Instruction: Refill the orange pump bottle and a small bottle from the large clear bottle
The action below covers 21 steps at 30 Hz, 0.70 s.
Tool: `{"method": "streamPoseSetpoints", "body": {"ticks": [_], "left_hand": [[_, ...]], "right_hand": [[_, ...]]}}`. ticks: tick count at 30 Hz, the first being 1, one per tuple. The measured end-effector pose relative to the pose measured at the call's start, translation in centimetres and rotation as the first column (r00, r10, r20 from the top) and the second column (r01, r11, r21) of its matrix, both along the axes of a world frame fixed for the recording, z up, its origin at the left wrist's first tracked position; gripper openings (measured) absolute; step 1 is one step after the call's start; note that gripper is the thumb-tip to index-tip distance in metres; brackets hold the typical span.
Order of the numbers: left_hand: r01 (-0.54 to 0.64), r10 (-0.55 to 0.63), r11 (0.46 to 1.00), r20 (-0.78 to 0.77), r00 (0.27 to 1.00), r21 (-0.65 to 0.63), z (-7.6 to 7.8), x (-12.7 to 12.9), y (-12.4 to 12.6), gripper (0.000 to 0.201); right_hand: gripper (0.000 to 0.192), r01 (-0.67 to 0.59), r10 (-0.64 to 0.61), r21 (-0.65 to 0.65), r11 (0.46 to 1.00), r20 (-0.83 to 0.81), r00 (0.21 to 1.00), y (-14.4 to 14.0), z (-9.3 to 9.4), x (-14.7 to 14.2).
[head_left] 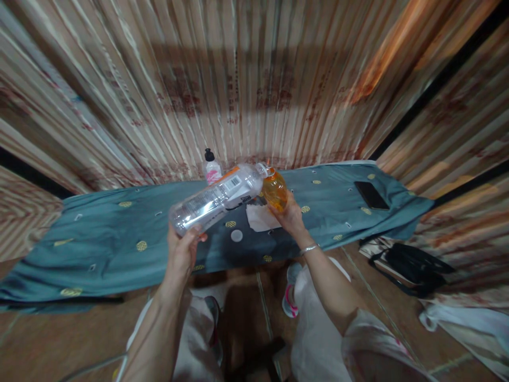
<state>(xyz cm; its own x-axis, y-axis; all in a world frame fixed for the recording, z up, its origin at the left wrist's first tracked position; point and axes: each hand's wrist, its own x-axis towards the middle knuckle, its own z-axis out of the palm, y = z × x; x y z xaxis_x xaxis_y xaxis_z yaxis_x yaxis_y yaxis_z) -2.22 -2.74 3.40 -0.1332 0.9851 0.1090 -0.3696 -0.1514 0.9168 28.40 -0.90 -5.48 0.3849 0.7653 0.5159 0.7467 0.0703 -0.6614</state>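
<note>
My left hand [185,246] is closed round the base of a large clear plastic bottle [207,208] with an orange and printed label. The bottle tilts up to the right, its mouth at the neck of a smaller bottle of orange liquid [275,191]. Wrapped round that bottle is my right hand [289,212], with a bracelet at the wrist. Whether liquid passes between the two mouths I cannot tell. Below them on the cloth lie a white tissue [260,218] and a pale round cap [236,235].
A bottle with a black top and pink print [213,171] stands at the back of the cloth-covered table [107,228]. A dark phone [371,195] lies at the right. A black bag [415,262] is on the floor, and a striped curtain [246,79] hangs behind.
</note>
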Motion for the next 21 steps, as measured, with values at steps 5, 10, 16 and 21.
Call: {"method": "streamPoseSetpoints", "body": {"ticks": [5, 10, 16, 21], "left_hand": [[-0.011, 0.011, 1.000, 0.000, 1.000, -0.021, 0.03, 0.06, -0.02, 0.063], [-0.035, 0.035, 0.999, 0.017, 0.999, -0.026, 0.08, 0.18, -0.09, 0.063], [-0.028, 0.028, 1.000, 0.011, 1.000, -0.006, 0.11, 0.20, -0.11, 0.064], [-0.039, 0.039, 0.999, 0.021, 0.999, -0.009, 0.49, 0.40, -0.15, 0.070]], "right_hand": [[0.068, 0.008, -0.008, -0.006, 1.000, 0.007, 1.000, -0.08, 0.13, -0.04], [0.071, 0.004, -0.004, -0.015, 1.000, 0.000, 1.000, -0.08, 0.04, 0.09], [0.070, 0.011, -0.011, -0.006, 1.000, -0.005, 1.000, -0.01, -0.05, 0.07], [0.070, 0.017, -0.017, 0.007, 1.000, 0.012, 1.000, 0.06, -0.25, 0.16]]}}
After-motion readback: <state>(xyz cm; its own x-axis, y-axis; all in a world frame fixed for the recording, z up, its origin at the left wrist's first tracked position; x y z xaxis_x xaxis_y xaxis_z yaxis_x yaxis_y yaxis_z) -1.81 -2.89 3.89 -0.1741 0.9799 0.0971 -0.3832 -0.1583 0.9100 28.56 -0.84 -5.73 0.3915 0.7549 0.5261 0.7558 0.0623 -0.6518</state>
